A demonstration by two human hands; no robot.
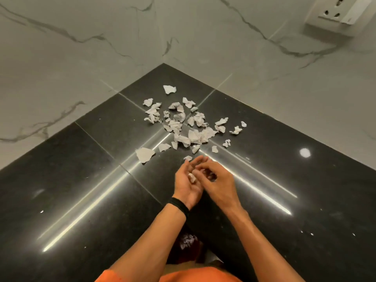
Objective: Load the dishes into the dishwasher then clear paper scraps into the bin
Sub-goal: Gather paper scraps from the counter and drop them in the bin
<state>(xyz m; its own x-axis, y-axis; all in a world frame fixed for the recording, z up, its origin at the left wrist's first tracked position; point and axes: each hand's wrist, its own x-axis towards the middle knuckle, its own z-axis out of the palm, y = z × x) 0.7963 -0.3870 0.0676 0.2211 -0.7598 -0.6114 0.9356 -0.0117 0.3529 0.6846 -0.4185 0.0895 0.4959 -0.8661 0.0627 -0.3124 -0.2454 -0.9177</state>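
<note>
Paper scraps: we gather them hand to hand on the black counter.

Our right hand curls its fingers over the left palm, seemingly dropping or pressing a small crumpled scrap there; whether the fingertips pinch anything more, we cannot tell. Our left hand, a dark band at its wrist, lies palm up and cupped with loose fingers, serving as a tray so that we carry many pieces at once. The rest of the scraps lie scattered just beyond our fingertips, toward the corner where the glossy black countertop meets the marble-look wall. A wall socket sits far right. No bin shows, so most clearing remains.
</note>
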